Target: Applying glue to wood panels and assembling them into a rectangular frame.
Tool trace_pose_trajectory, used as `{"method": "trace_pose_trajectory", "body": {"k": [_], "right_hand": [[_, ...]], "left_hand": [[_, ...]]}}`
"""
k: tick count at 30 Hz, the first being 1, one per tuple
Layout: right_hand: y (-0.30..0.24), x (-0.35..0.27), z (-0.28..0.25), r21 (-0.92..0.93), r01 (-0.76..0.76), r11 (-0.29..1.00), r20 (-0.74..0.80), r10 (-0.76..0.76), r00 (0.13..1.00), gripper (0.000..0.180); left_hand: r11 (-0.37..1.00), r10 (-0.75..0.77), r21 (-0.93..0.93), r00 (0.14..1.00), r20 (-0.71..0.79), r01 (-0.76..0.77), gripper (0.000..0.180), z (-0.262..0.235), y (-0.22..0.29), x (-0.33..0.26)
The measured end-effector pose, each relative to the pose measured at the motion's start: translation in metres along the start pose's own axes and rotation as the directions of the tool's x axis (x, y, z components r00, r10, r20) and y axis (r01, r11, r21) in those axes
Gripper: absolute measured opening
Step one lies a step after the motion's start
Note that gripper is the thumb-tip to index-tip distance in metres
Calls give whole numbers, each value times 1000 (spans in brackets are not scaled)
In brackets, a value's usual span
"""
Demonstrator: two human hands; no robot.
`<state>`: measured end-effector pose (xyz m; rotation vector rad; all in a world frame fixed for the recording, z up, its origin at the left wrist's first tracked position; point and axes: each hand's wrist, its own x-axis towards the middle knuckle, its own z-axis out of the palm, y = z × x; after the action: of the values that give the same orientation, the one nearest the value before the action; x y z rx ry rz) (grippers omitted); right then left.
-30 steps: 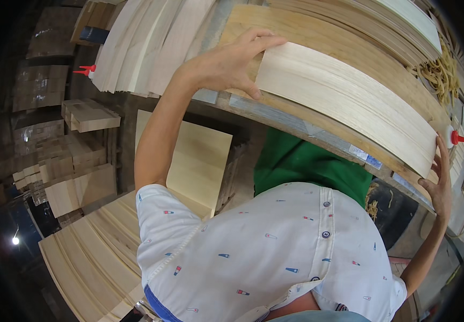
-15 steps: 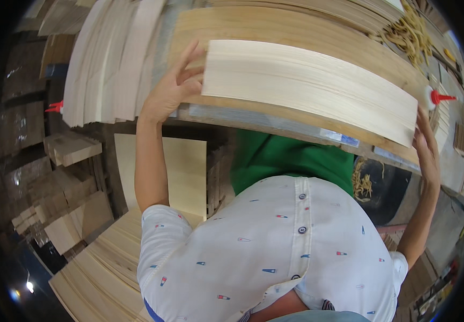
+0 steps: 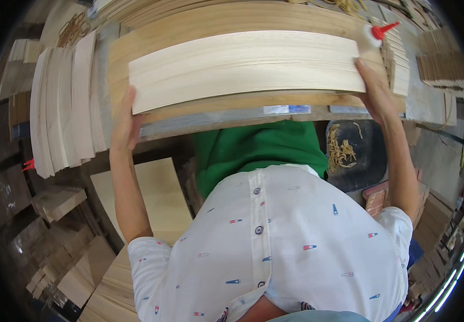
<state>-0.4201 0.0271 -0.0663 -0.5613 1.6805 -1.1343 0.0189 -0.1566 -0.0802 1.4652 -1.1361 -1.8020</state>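
Note:
A long, pale wooden board (image 3: 248,67) lies across in front of me, above a wider tan plank on the workbench. At its left end my left hand (image 3: 125,118) is closed on the board, with the palm along the short edge. My right hand (image 3: 374,91) grips the opposite end, thumb by the edge and the other fingers hidden underneath. Beyond the right end stands a white glue bottle (image 3: 372,35) with a red nozzle. The tan plank (image 3: 291,15) shows behind and in front of the board.
Stacked thin wooden slats (image 3: 63,102) fill the bench's left side. More small pieces (image 3: 395,59) lie at the right. Below the bench are a black bin (image 3: 360,155) holding yellowish rubber bands (image 3: 341,153) and a leaning pale panel (image 3: 146,193). Wood blocks (image 3: 60,203) are piled at lower left.
My left hand has gone from spread fingers beside the board's end to gripping it. The board now lies more level in view. The whole view has turned and shifted.

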Motion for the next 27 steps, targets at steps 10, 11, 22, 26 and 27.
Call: {"method": "trace_pose_trajectory", "body": {"k": [10, 11, 22, 26, 27], "right_hand": [[20, -51, -14, 96, -39, 995, 90, 30, 995, 67], [20, -50, -17, 98, -26, 995, 88, 17, 996, 67], [-29, 5, -26, -217, 484, 848, 360, -391, 847, 116], [2, 26, -23, -225, 420, 879, 369, -322, 872, 112], [2, 28, -25, -224, 412, 883, 368, -315, 875, 112]], "left_hand": [[995, 67, -75, 993, 101, -59, 59, 4, -28, -55], [995, 79, -74, 991, 104, -72, 59, 1, -25, -56], [882, 348, 143, 827, 442, -448, 115, 9, 38, 10], [927, 240, 203, 915, 324, -315, 119, 21, 14, 11], [932, 242, 189, 919, 311, -309, 119, 22, 12, 11]]}}
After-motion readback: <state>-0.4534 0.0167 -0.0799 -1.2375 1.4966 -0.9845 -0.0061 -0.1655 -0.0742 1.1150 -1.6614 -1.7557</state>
